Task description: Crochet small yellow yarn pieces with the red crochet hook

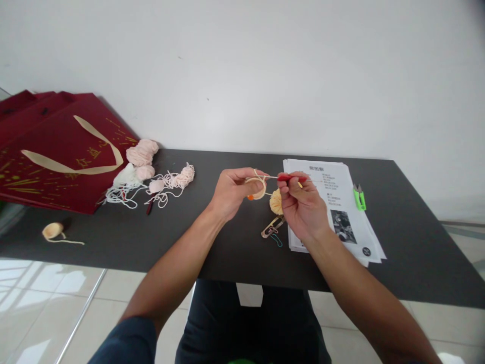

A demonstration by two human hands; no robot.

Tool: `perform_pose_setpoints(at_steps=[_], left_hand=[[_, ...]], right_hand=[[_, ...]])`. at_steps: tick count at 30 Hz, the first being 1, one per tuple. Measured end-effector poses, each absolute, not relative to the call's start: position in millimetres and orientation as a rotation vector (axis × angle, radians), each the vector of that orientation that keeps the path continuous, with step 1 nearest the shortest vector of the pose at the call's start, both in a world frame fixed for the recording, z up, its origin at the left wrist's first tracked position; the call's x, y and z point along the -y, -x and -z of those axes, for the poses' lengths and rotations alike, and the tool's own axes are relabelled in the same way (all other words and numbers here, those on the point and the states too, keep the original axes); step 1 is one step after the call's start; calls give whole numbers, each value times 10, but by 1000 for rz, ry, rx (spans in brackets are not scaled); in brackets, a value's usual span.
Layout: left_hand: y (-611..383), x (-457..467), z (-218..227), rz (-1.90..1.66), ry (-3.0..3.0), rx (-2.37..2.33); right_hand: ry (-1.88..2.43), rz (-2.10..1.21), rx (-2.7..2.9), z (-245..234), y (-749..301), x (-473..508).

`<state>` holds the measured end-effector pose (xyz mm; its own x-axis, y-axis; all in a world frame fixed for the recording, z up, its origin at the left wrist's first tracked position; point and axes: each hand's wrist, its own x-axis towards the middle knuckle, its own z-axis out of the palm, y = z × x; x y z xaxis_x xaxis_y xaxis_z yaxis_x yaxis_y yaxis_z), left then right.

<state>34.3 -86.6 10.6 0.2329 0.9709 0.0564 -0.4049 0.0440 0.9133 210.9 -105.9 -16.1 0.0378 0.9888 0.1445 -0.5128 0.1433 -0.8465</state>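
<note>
Above the middle of the dark table, my left hand (235,189) pinches a small round cream crochet piece (258,188) with an orange marker (250,197) at its lower edge. My right hand (303,205) grips a crochet hook by its red handle (290,178). The hook's thin metal shaft (271,177) points left and meets the yarn at the top of the piece. Below the hands, partly hidden by my right hand, sits a yellow yarn ball (276,202). A strand runs from the piece toward this ball.
Printed sheets (341,202) lie under my right hand, with green thread snips (359,197) on their right edge. A large metal pin (271,227) lies nearby. At left are pink yarn (142,152), tangled white yarn (125,189), a cream crocheted cup (53,231) and red paper bags (56,146).
</note>
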Motion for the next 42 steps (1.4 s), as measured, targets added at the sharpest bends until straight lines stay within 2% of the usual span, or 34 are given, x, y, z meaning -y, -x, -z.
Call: perform_pose_setpoints(at_steps=[11, 25, 33, 39, 42], left_hand=[[-458, 863, -28, -1331, -967, -813], [-576, 916, 40, -1398, -990, -946], [-638, 960, 89, -1325, -1110, -923], [-388, 797, 41, -1165, -1258, -708], [-269, 697, 98, -1094, -1437, -830]], right_hand=[[729, -1376, 636, 57, -1922, 1164], [798, -1202, 713, 119, -1844, 1159], [791, -1220, 683, 143, -1832, 1145], [722, -1253, 634, 46, -1999, 1054], [707, -1255, 635, 35, -2075, 1013]])
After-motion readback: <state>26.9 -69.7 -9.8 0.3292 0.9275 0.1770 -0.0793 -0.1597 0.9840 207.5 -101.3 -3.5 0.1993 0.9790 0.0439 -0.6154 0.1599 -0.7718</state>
